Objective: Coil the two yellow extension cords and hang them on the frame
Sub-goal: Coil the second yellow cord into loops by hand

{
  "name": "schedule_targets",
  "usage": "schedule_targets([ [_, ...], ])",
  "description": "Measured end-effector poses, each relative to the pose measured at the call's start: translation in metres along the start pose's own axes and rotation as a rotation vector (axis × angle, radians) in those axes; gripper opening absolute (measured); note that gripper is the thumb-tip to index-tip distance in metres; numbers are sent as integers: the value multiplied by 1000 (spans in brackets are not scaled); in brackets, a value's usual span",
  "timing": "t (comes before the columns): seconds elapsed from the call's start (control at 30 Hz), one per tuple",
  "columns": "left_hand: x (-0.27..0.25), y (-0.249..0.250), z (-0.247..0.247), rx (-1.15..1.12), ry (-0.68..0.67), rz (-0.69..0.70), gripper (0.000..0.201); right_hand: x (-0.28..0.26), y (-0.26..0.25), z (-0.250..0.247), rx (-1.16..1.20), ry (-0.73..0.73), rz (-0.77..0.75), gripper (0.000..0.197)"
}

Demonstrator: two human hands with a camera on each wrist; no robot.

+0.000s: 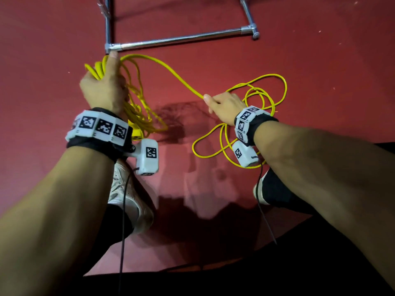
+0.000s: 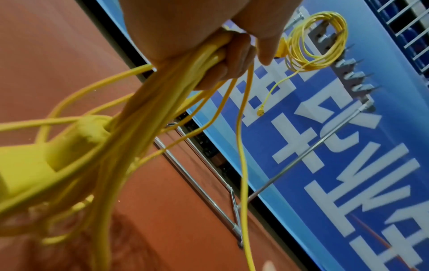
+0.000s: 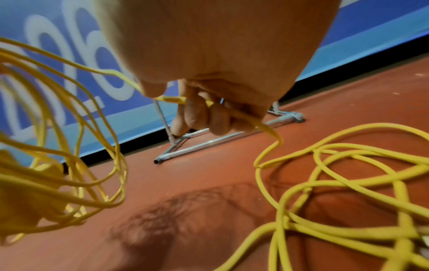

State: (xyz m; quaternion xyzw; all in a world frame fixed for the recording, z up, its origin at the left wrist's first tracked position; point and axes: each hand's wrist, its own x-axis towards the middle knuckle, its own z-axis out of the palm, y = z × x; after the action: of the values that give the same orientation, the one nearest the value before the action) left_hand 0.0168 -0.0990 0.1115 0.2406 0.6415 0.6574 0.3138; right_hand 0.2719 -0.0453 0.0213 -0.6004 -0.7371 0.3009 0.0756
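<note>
Yellow extension cord (image 1: 171,69) is half coiled: the left hand (image 1: 102,88) grips gathered loops, a strand crosses to the right hand (image 1: 224,105), which pinches it, and slack (image 1: 267,99) lies tangled on the red floor (image 1: 320,60). Pulling hard could knot those loops.

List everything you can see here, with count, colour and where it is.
extension cord being coiled: one, yellow, loops held in left hand, rest loose on floor
coiled cord: one, yellow, already hanging on the frame's pegs
frame: one, silver metal tubes, base on floor ahead
floor: red
banner: one, blue with white characters, behind frame
shoes: two, white
wrist cameras: two, white
left hand: grips loops
right hand: holds cord strand
</note>
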Motion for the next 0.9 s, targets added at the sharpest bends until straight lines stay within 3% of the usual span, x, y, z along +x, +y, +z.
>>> schedule_targets([
  [0.1, -5, -11, 6, 44, -7, -5, 9, 3, -24, 3, -152, 61, -116, 59],
  [0.2, -5, -24, 4, 115, -58, 27, 17, 0, -47, 6, -185, 118, -341, 50],
  [0.3, -4, -34, 0, 211, -106, 26, 20, -8, -73, 7, -26, 156, -560, 45],
  [0.37, -7, -36, -2, 278, -174, 37, 19, -10, -88, 5, 149, 180, -626, 38],
  [0.53, -24, -38, 4, 282, -320, -4, 21, -12, -114, -4, 509, 195, -631, 7],
  [0.73, -36, -33, 11, 131, -256, -177, 32, -11, -114, 8, 566, 254, -526, 23],
  [0.9, -36, -33, 11, 192, -163, -199, 32, -13, -108, 6, 522, 203, -443, 27],
])
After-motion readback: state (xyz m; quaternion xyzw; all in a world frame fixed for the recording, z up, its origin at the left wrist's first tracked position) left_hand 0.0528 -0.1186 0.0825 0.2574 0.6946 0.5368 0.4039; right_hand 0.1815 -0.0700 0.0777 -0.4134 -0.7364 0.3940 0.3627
